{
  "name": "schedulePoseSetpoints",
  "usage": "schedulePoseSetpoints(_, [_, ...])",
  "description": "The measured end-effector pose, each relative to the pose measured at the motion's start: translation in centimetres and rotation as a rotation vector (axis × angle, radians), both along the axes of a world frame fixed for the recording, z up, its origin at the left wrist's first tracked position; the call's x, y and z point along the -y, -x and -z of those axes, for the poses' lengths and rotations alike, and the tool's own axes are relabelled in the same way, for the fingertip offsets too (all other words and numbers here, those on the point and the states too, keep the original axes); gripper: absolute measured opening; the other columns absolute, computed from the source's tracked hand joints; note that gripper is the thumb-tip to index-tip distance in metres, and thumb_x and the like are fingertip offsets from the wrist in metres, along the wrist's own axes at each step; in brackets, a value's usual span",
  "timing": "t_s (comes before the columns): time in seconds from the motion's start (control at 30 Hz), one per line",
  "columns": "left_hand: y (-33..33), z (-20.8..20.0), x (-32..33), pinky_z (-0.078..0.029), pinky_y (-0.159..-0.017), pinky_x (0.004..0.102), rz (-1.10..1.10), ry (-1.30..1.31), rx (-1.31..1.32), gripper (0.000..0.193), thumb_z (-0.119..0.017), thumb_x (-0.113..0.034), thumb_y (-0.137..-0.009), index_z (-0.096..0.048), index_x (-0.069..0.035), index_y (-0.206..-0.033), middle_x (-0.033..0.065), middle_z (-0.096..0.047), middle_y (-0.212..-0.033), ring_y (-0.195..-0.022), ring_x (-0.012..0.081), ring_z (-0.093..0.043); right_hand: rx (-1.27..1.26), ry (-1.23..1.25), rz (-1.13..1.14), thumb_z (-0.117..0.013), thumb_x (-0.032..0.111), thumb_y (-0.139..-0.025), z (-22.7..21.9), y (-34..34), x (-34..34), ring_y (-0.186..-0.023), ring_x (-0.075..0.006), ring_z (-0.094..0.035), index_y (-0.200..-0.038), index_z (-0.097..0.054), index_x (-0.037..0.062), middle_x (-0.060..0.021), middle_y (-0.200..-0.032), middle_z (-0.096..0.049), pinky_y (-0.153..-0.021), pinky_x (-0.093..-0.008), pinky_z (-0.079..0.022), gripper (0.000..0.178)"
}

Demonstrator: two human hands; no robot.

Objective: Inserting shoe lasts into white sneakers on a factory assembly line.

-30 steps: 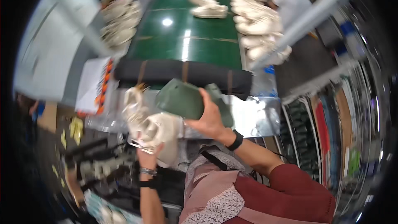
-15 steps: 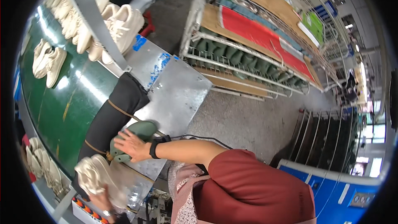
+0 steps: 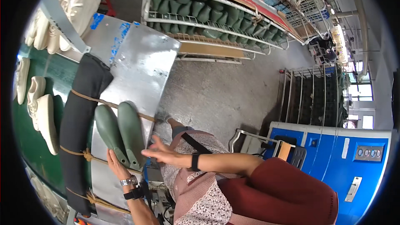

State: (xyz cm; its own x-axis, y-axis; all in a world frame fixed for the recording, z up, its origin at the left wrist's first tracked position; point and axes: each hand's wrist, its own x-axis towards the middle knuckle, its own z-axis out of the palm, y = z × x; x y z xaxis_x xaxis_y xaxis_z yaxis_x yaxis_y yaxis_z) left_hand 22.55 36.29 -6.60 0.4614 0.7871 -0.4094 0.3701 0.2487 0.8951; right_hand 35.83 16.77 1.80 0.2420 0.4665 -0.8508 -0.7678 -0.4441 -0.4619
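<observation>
Presently: two dark green shoe lasts (image 3: 121, 135) lie side by side, touching, on the sheet-metal counter (image 3: 139, 64), toes pointing away from the person and heels toward them. They sit just beside a long black padded roll (image 3: 79, 129) bound with tan cord.

Left hand (image 3: 114, 164): resting at the heel end of the nearer last, fingers laid against it, not wrapped around; whether it grips I cannot tell. A metal wristwatch and a black strap sit on that wrist.

Right hand (image 3: 160, 154): hovering just beside the lasts, palm flat, fingers (image 3: 151, 146) spread and holding nothing. A black band sits on that wrist.

Handling note, as judgement: the lasts look smooth and rounded and could slide on the metal; they are best held at the heel, with the pair kept parallel and square to the padded roll, well back from the counter's edge.

Surface: bare metal plate with blue marks at the far end. Beyond the roll runs a green conveyor belt (image 3: 25, 141) carrying cream-white sneakers (image 3: 41, 116); more sneakers stand on a rack (image 3: 66, 12) above it.

Room: grey concrete floor (image 3: 225, 96); a wire shelf (image 3: 208, 14) stocked with rows of green lasts; an empty wire trolley (image 3: 312, 96); a blue machine cabinet (image 3: 337, 158) at the person's right.
</observation>
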Motion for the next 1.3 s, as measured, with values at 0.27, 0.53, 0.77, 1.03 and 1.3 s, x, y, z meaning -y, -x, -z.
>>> schedulePoseSetpoints(0.27, [-5.8, -6.8, 12.0, -0.044, -0.105, 0.0373, -0.054, 0.332, 0.286, 0.071, -0.068, -0.013, -0.095, -0.032, 0.0, -0.154, 0.0142, -0.054, -0.139, -0.121, 0.0242, -0.056, 0.224, -0.276, 0.131, -0.071, 0.047, -0.093, -0.3, -2.4, 4.7, -0.145, -0.0296, -0.035, -0.158, -0.02, -0.0033, -0.0215, -0.154, -0.037, -0.118, -0.0396, -0.031, 0.096])
schedulePoseSetpoints(0.53, [-25.7, -9.6, 25.7, -0.047, -0.104, 0.0362, 0.487, 0.561, 0.118, 0.091, -0.077, 0.003, -0.079, -0.031, -0.003, -0.157, 0.0135, -0.056, -0.134, -0.118, 0.0243, -0.057, 0.415, 0.004, 0.5, -0.076, 0.041, -0.09, -2.9, -16.7, 26.2, -0.124, -0.0223, -0.055, -0.146, -0.042, -0.008, -0.0164, -0.139, -0.056, -0.106, -0.0329, -0.043, 0.082])
schedulePoseSetpoints(0.77, [-48.8, 2.1, 43.7, -0.047, -0.103, 0.0358, 0.944, 0.17, 0.385, 0.088, -0.082, -0.004, -0.077, -0.037, -0.002, -0.153, 0.0184, -0.059, -0.139, -0.124, 0.0265, -0.06, 0.939, 0.219, 0.599, -0.084, 0.028, -0.084, 6.6, -39.5, 46.3, -0.105, -0.0184, -0.06, -0.128, -0.051, -0.0066, -0.0109, -0.12, -0.062, -0.092, -0.0336, -0.05, 0.065])
schedulePoseSetpoints(1.03, [-66.8, 9.2, 54.9, -0.056, -0.087, 0.0402, 0.653, -0.003, 0.331, 0.055, -0.079, -0.008, -0.082, -0.053, 0.001, -0.13, 0.02, -0.072, -0.109, -0.107, 0.0319, -0.07, 1.21, 0.15, 0.274, -0.077, 0.016, -0.091, 18.3, -60.8, 52.3, -0.118, -0.0244, -0.055, -0.131, -0.054, -0.002, -0.0157, -0.128, -0.06, -0.104, -0.0372, -0.043, 0.05])
schedulePoseSetpoints(1.3, [-62.8, 10.4, 47.9, -0.063, -0.065, 0.0516, -0.191, 0.648, 0.28, 0.06, -0.06, -0.033, -0.099, -0.037, -0.001, -0.143, 0.0149, -0.064, -0.118, -0.098, 0.0282, -0.071, 1.469, 0.344, 0.069, -0.061, 0.019, -0.102, 26.8, -66.2, 58.5, -0.115, -0.0287, -0.055, -0.122, -0.062, 0.0002, -0.0186, -0.124, -0.056, -0.094, -0.0418, -0.044, 0.027])
